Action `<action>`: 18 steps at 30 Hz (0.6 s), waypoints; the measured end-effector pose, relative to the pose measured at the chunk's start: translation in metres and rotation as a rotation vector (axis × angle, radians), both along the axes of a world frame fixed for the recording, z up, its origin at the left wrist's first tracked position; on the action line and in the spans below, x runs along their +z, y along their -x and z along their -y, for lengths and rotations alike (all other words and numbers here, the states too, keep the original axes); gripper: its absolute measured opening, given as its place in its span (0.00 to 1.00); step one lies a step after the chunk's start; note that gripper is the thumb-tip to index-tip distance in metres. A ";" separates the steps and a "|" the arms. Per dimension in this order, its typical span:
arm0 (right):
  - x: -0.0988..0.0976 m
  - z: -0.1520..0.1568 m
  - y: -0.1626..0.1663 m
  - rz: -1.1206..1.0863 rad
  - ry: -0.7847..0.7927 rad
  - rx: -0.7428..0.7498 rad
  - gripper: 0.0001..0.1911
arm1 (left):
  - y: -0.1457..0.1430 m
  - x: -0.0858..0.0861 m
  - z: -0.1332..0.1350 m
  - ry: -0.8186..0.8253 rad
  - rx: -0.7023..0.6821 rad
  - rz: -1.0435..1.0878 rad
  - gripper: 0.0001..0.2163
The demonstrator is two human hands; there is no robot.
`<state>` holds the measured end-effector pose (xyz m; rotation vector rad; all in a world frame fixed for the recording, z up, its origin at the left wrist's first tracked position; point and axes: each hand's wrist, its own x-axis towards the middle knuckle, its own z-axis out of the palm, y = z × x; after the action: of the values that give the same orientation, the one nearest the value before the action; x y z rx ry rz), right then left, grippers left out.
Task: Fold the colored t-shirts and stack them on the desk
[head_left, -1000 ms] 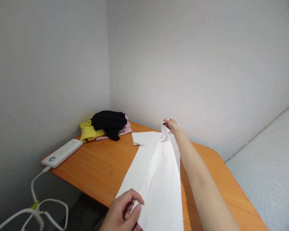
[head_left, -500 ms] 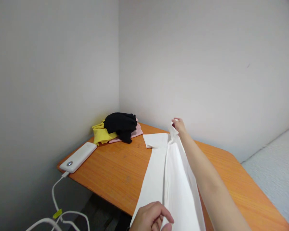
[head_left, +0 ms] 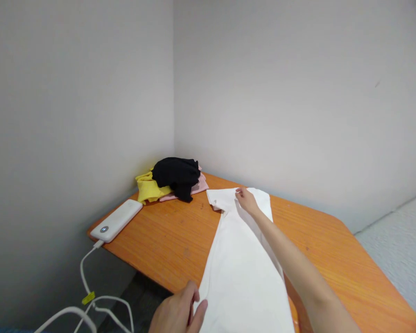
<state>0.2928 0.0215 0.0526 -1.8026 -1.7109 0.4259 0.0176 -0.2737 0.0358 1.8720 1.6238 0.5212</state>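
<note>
A white short-sleeved T-shirt (head_left: 244,273) lies lengthwise on the wooden table, folded over with one half on the other. Its sleeve end points to the far left, and its near end runs out of the bottom of the view. My left hand (head_left: 178,309) is at the shirt's near left edge, thumb and index finger apart, with white cloth showing between them. Farther off, my right hand (head_left: 247,200) rests over the shirt's upper part by the sleeve, fingers loosely bent and not closed round the cloth. My right forearm covers part of the shirt's right side.
Black, yellow and pink cloths lie in a pile (head_left: 176,175) at the back left corner. A white power bank (head_left: 117,221) sits on the left edge of the table (head_left: 166,245), its white cable (head_left: 84,273) hanging down. Walls stand close behind and left.
The raised half of the white T-shirt has come down to the left over the other half. Both hands have moved left, and the right hand is lower, at the cloth.
</note>
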 end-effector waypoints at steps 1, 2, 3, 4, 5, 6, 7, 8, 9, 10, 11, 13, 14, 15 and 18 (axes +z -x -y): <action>-0.004 0.010 -0.009 0.049 0.001 0.008 0.14 | -0.006 0.010 -0.009 -0.040 -0.009 -0.039 0.10; -0.010 0.021 -0.015 0.094 0.005 0.015 0.15 | -0.013 0.021 -0.020 -0.082 -0.017 -0.072 0.11; -0.015 0.030 -0.018 0.132 0.010 0.019 0.17 | -0.021 0.031 -0.036 -0.126 -0.019 -0.104 0.13; -0.021 0.038 -0.018 0.162 0.013 0.021 0.20 | -0.030 0.041 -0.054 -0.163 -0.009 -0.139 0.15; -0.027 0.046 -0.016 0.194 0.017 0.020 0.24 | -0.039 0.049 -0.076 -0.191 0.011 -0.174 0.17; -0.033 0.051 -0.013 0.233 0.026 0.015 0.28 | -0.048 0.055 -0.101 -0.205 0.046 -0.212 0.19; -0.038 0.055 -0.008 0.283 0.045 0.008 0.33 | -0.056 0.059 -0.127 -0.185 0.093 -0.254 0.21; -0.041 0.059 -0.004 0.341 0.071 -0.005 0.38 | -0.063 0.062 -0.154 -0.163 0.130 -0.278 0.23; -0.044 0.061 0.001 0.401 0.103 -0.023 0.42 | -0.070 0.063 -0.181 -0.141 0.156 -0.292 0.24; -0.046 0.063 0.004 0.458 0.137 -0.041 0.45 | -0.074 0.063 -0.205 -0.106 0.178 -0.306 0.24; -0.047 0.064 0.007 0.503 0.166 -0.060 0.47 | -0.078 0.063 -0.228 -0.070 0.194 -0.315 0.23; -0.047 0.065 0.010 0.547 0.188 -0.084 0.49 | -0.085 0.060 -0.263 -0.010 0.216 -0.333 0.19; -0.046 0.066 0.010 0.557 0.185 -0.089 0.48 | -0.088 0.059 -0.276 0.008 0.221 -0.339 0.17; -0.046 0.066 0.010 0.562 0.176 -0.089 0.48 | -0.092 0.057 -0.286 0.017 0.221 -0.344 0.17; -0.045 0.067 0.007 0.554 0.156 -0.081 0.47 | -0.102 0.049 -0.303 0.017 0.200 -0.354 0.17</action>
<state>0.2856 -0.0456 0.0077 -2.2429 -1.9944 0.0170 0.1194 0.0288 0.0846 1.8778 2.0533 0.2638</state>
